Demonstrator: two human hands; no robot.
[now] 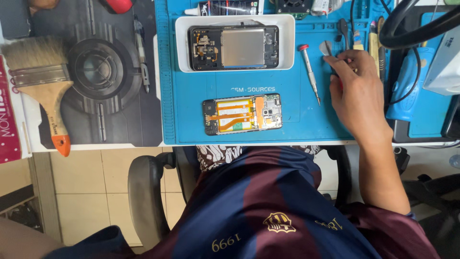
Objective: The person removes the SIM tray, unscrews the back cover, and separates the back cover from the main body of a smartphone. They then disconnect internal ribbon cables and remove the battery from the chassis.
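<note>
A blue work mat [297, 115] covers the middle of the surface [28, 120] and serves as the landmark here. Near its front edge lies an opened phone [242, 114], back cover off, with orange ribbon cables and circuit board showing. Behind the phone, toward the mat's far edge, sits a white tray [182, 45] holding a phone back frame [233, 47] with a silver plate. Right of the tray, a red-capped screwdriver [309, 73] lies on the mat.

The right hand [354, 91] rests on the mat's right part, fingers curled around a thin tool [327, 49] with a small flat metal tip; the grip looks closed on it, the handle hidden under the fingers. More tools [373, 41] lie at the mat's far right corner. The left hand is out of sight.

Left of the mat lies a dark printed pad [96, 72] with a wide paintbrush [40, 79] at its left edge and a pair of tweezers [141, 50] close to the mat. Right of the mat are a blue device [405, 86] and black cables [412, 24].

In front of the mat, below the surface, 1 chair armrest [146, 196] and beige floor tiles [91, 192] show.
</note>
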